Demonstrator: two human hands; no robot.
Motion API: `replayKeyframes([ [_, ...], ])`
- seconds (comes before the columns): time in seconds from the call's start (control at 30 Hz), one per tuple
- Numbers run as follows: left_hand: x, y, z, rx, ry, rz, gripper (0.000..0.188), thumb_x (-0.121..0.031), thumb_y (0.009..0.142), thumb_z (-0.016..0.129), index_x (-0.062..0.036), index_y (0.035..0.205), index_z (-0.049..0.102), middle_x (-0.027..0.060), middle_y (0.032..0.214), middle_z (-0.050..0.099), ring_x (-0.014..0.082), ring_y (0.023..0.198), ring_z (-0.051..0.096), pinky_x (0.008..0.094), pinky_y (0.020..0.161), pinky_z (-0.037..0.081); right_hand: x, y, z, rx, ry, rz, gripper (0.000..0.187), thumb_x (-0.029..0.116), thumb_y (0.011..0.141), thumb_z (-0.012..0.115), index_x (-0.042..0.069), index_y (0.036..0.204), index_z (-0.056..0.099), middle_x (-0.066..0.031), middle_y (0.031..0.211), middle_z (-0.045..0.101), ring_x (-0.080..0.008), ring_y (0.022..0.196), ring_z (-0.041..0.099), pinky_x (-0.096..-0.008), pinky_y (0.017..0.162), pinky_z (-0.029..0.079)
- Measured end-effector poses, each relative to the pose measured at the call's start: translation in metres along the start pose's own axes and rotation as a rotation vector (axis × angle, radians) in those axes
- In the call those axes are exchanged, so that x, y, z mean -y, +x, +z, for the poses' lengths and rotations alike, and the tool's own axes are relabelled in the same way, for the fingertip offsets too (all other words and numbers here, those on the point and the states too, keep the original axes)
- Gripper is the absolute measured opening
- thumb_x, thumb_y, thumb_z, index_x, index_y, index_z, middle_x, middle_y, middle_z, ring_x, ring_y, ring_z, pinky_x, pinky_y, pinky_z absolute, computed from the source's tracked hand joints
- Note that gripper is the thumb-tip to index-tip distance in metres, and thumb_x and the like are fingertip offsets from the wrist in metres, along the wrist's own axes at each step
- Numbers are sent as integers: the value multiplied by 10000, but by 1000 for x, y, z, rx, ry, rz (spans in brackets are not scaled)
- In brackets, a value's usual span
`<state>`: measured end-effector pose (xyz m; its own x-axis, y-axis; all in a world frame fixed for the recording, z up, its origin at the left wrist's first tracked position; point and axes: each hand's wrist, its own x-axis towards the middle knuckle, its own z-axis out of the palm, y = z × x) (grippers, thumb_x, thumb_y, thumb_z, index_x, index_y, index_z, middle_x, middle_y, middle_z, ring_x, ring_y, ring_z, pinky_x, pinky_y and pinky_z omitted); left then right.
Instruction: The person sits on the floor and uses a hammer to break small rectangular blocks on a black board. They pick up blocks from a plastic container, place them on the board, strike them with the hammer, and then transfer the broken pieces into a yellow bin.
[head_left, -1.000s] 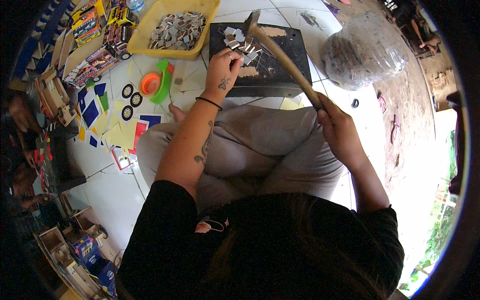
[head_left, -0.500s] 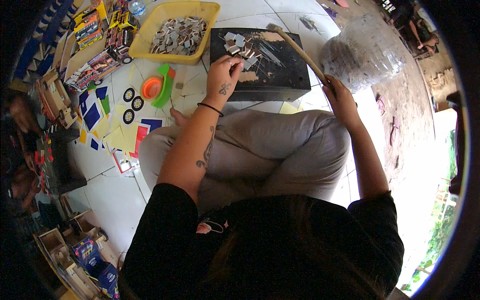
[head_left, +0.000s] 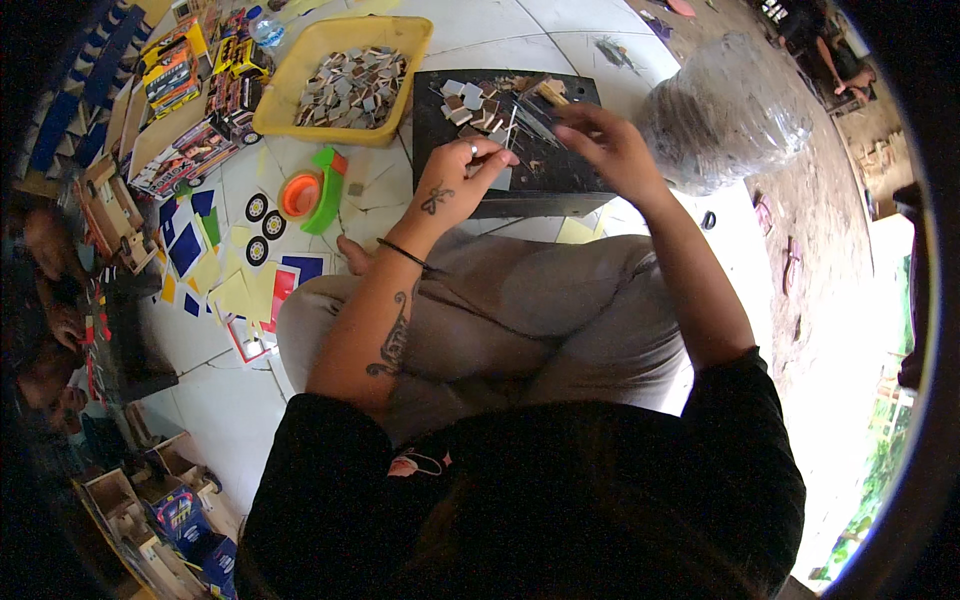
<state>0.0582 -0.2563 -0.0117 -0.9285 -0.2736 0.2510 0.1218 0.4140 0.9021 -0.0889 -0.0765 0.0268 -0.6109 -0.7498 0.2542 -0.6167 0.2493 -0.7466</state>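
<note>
A low black box (head_left: 545, 203) stands before my crossed legs. Small grey-and-brown square pieces (head_left: 470, 100) and several thin rods (head_left: 540, 125) lie scattered on its top. My left hand (head_left: 455, 180) is over the front of the box, thumb and forefinger pinched at the lower end of a thin pale rod (head_left: 514, 125). Over the right part of the box, my right hand (head_left: 620, 155) has its fingers apart. Just beyond those fingers shows a short length of wooden handle (head_left: 550, 92), likely the hammer's; the rest of it is hidden.
A yellow tub (head_left: 425, 65) of similar squares stands behind left. Toy trucks (head_left: 190, 150), wheels (head_left: 265, 225), an orange-and-green tape dispenser (head_left: 325, 195) and coloured sheets (head_left: 235, 285) lie left. A large plastic-wrapped bundle (head_left: 725, 115) is at right. Another person's hands (head_left: 65, 325) appear far left.
My right hand has moved left and over the box, from holding the hammer handle upright at the right. My left hand has shifted slightly toward me and now pinches a thin rod.
</note>
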Motion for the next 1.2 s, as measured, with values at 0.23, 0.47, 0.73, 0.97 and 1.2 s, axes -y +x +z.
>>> replayKeyframes([
  [0.23, 0, -2, 1, 58, -497, -130, 231, -226, 938, 544, -30, 941, 667, 40, 807, 651, 92, 724, 575, 228, 659, 447, 43, 21, 41, 9, 423, 142, 161, 165, 872, 647, 9, 891, 685, -9, 766, 648, -74, 717, 560, -236, 694, 446],
  [0.47, -5, -3, 19, -54, -551, -135, 220, -212, 945, 545, -6, 970, 620, 17, 777, 621, 81, 728, 567, 232, 650, 448, 33, 9, 44, -79, 501, 65, 141, 126, 860, 663, -12, 884, 685, -33, 781, 667, -68, 702, 568, -220, 655, 453],
  [0.73, -16, -7, 21, -237, 0, 58, 175, -145, 922, 521, -3, 881, 614, 82, 623, 602, 198, 548, 596, 299, 519, 447, 40, 7, 50, -101, 485, 111, 179, 157, 872, 656, -21, 880, 677, -34, 735, 657, -56, 663, 552, -223, 604, 444],
  [0.97, -18, -8, 19, -182, -75, -3, 217, -173, 948, 492, -17, 897, 634, 30, 570, 546, 102, 512, 520, 256, 494, 407, 45, 6, 42, -28, 548, 209, 207, 177, 894, 625, -25, 898, 670, -39, 747, 659, -63, 665, 562, -216, 614, 450],
  [1.2, -15, -7, 11, -48, -198, -5, 274, -224, 962, 475, -29, 865, 642, 8, 546, 527, 67, 493, 476, 238, 470, 365, 41, 6, 34, 79, 754, 225, 185, 168, 901, 615, -6, 871, 667, -35, 752, 653, -69, 688, 567, -216, 646, 458],
])
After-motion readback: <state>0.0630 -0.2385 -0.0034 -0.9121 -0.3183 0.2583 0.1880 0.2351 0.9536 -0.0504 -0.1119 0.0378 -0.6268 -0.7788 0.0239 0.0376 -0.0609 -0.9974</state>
